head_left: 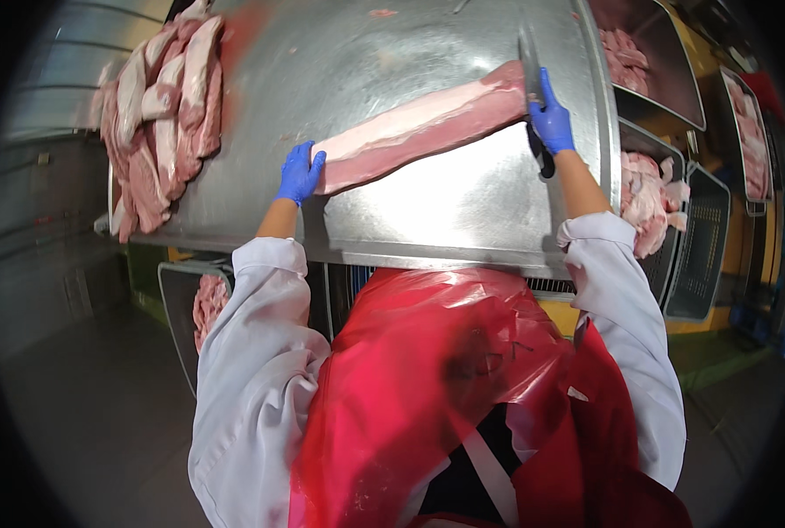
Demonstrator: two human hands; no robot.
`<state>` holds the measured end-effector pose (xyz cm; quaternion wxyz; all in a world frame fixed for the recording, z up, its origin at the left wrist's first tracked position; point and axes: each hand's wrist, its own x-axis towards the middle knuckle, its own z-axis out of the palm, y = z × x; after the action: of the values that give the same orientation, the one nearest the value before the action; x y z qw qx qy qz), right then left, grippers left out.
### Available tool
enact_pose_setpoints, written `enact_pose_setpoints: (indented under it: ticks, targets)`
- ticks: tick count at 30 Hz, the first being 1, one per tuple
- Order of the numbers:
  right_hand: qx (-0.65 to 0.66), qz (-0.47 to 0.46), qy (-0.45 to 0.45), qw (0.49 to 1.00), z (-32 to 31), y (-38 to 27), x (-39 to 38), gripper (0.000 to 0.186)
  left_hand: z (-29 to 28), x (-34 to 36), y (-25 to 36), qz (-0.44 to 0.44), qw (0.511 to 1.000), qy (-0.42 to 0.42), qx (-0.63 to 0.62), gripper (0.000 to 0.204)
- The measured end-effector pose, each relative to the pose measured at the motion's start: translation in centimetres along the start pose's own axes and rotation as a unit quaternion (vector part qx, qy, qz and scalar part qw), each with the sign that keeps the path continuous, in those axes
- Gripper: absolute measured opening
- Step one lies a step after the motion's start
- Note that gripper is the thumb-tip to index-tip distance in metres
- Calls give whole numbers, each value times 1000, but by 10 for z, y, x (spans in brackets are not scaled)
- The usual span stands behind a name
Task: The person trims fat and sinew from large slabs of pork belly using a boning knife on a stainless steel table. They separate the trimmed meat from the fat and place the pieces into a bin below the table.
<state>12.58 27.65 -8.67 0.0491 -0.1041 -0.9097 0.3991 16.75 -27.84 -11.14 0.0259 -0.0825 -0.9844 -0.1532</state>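
Observation:
A long pork loin [419, 128], pale fat along one side and pink meat along the other, lies slantwise on the steel table [295, 62]. My left hand [301, 173], in a blue glove, grips its near left end, with the thumb on top. At the far right end my right hand [552, 123], also blue-gloved, is closed on a knife [530, 75]. The blade points away from me beside the meat's end, and its black handle shows below the palm. Part of the grip is hidden.
Several cuts of meat [159, 114] are piled at the table's left edge. To the right stand a crate of trimmings [646, 198], a grey bin [656, 40] with meat and an empty-looking crate [700, 242]. Below the left edge is another meat-filled crate [170, 304].

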Motion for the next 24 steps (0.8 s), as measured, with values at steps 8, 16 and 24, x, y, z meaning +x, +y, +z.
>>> enact_pose_setpoints:
  ticks: [8, 16, 24]
  targets:
    - [96, -207, -99, 969, 50, -86, -64, 57, 40, -111, 9, -390, 835, 127, -367, 29]
    - [-19, -222, -317, 922, 137, -186, -90, 74, 27, -52, 66, -439, 673, 181, -566, 11]
    - [-151, -327, -455, 815, 177, -236, -89, 69, 28, -70, 55, -429, 604, 207, -638, 10]
